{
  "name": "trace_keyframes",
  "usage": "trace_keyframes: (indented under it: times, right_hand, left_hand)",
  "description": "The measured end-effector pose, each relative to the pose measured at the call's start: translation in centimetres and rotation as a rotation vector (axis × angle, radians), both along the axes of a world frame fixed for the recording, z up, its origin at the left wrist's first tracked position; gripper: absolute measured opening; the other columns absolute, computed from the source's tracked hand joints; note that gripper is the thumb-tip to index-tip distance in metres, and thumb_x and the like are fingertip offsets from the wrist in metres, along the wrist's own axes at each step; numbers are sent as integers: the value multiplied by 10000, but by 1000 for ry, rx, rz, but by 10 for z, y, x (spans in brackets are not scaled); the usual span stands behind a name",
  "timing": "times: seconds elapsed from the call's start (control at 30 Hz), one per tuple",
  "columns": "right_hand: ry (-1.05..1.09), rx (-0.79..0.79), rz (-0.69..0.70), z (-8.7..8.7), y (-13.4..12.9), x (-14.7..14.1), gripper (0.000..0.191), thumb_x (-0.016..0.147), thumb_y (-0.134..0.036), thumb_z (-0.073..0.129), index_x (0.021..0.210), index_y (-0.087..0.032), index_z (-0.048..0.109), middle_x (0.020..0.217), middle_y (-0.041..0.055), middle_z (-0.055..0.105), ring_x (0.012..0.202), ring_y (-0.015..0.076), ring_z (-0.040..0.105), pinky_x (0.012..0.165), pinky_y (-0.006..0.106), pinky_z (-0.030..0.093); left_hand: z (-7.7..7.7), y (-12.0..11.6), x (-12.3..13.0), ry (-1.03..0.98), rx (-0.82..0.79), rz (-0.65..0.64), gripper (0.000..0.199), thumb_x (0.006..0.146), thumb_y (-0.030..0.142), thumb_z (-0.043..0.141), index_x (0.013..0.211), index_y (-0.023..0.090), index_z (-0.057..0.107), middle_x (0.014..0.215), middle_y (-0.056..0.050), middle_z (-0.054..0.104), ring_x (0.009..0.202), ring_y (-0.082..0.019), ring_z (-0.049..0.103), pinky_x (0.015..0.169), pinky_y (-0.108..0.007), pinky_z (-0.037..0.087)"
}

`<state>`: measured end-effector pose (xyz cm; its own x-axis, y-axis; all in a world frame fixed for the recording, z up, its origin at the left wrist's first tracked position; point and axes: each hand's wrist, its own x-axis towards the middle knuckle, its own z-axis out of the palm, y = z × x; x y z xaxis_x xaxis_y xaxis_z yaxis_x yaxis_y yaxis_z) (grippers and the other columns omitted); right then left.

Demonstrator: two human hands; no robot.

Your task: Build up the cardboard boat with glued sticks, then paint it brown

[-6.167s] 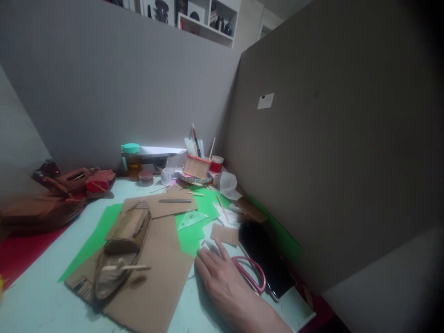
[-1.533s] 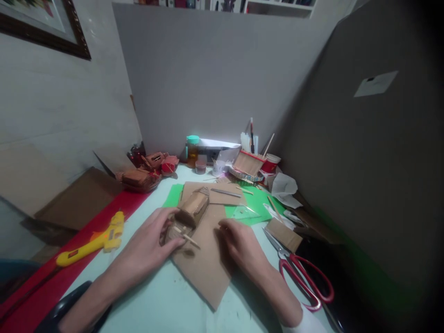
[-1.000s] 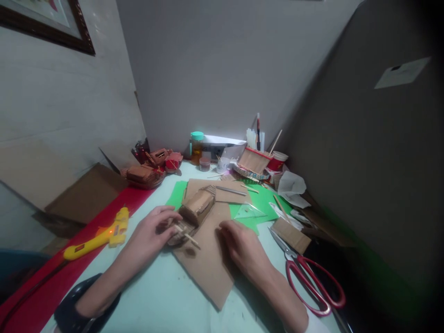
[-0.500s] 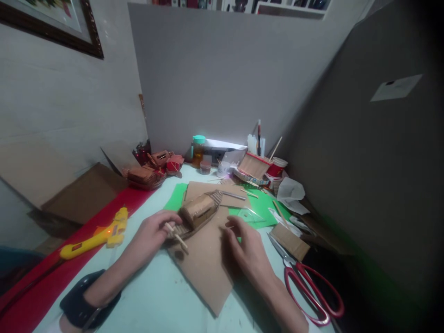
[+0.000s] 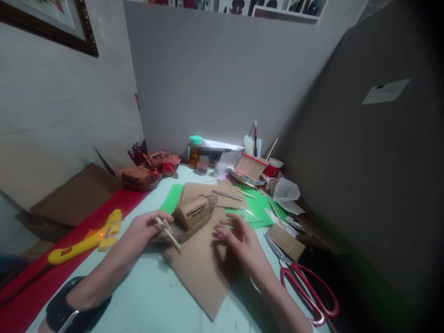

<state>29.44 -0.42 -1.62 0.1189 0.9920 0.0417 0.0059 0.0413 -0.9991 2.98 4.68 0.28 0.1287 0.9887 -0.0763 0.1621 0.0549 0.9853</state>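
Observation:
A model boat [image 5: 194,213] made of brown cardboard, with a rounded cabin and a ribbed bow, points away to the upper right. My left hand [image 5: 145,231] grips its near end, thumb and fingers closed there. Two thin wooden sticks [image 5: 171,237] stick out beside those fingers; whether they are fixed to the boat or held, I cannot tell. Beneath lies a flat cardboard sheet [image 5: 204,282]. My right hand [image 5: 239,238] hovers over the sheet's right side, fingers curved and apart, with nothing in it and not touching the boat.
A yellow glue gun [image 5: 86,241] lies at left on a red strip. Red-handled scissors [image 5: 308,291] and a small cardboard block [image 5: 285,241] are at right. Farther back are green sheets [image 5: 258,200], brown model boats [image 5: 138,175], a lidded jar [image 5: 194,151] and a red cup [image 5: 273,167].
The view has shifted slightly. My left hand has drawn the boat's near end a little to the left and tilted it. My right hand's fingers have spread somewhat.

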Motion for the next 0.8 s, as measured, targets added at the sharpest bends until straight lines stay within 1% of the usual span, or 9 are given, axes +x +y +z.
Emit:
trace_keyframes:
  times: [0.07,0.17,0.27,0.33,0.4,0.47,0.6,0.7,0.8]
  right_hand:
    - [75,-23,2,6,-4,-2,636,785,-505,804,1278,-214,527,1297,166,618,1080,315,736,914,497,623]
    - [188,-59,23,15,-10,-4,722,789,-430,838,1392,-237,491,1463,173,539,1209,323,687,961,486,613]
    - [302,-92,65,20,-13,-5,814,784,-382,851,1479,-252,449,1574,170,458,1229,326,681,1002,507,594]
    - [378,-100,110,21,-13,-7,832,778,-373,847,1497,-260,444,1590,161,455,1217,333,689,1000,525,593]
    - [446,-92,163,21,-12,-9,834,751,-373,849,1485,-277,464,1551,141,519,1226,344,682,975,521,605]
    - [498,-86,210,20,-11,-12,833,715,-379,856,1457,-283,490,1468,128,607,1212,353,688,944,514,615]
    - [573,-110,260,17,-11,-17,790,697,-360,865,1402,-241,528,1329,136,704,1163,352,711,973,540,585]
    - [615,-137,269,15,-14,-16,699,697,-337,876,1323,-226,585,1275,134,730,1140,343,718,1003,552,559]
    - [651,-165,252,14,-17,-12,571,696,-300,891,1206,-249,639,1201,87,757,1051,290,743,1000,514,559]
  left_hand:
    - [2,-2,-1,-37,-26,-10,208,796,297,698,961,183,750,865,-48,772,781,-223,716,680,-315,533]
    - [6,-6,0,-86,-52,-33,184,827,323,697,955,205,755,850,-31,778,791,-216,730,690,-301,545]
    - [10,-10,4,-123,-62,-59,162,806,336,717,921,228,754,791,-15,767,797,-230,738,689,-308,557]
    - [12,-13,6,-133,-69,-76,158,793,343,727,907,238,757,781,-15,762,823,-251,742,698,-327,568]
    - [14,-16,8,-135,-81,-94,152,799,343,723,906,242,763,828,-21,776,860,-256,740,710,-327,566]
    - [16,-20,9,-137,-96,-117,145,817,340,707,910,246,768,896,-20,792,860,-232,728,706,-301,548]
    - [21,-26,12,-146,-110,-172,132,839,344,700,899,245,761,925,-13,776,819,-196,696,683,-276,511]
    - [22,-29,13,-143,-102,-194,125,842,336,696,897,242,757,1022,-30,758,902,-222,697,721,-304,518]
    - [23,-31,11,-144,-91,-199,142,869,366,674,920,264,759,1130,-40,743,1048,-267,686,782,-340,530]
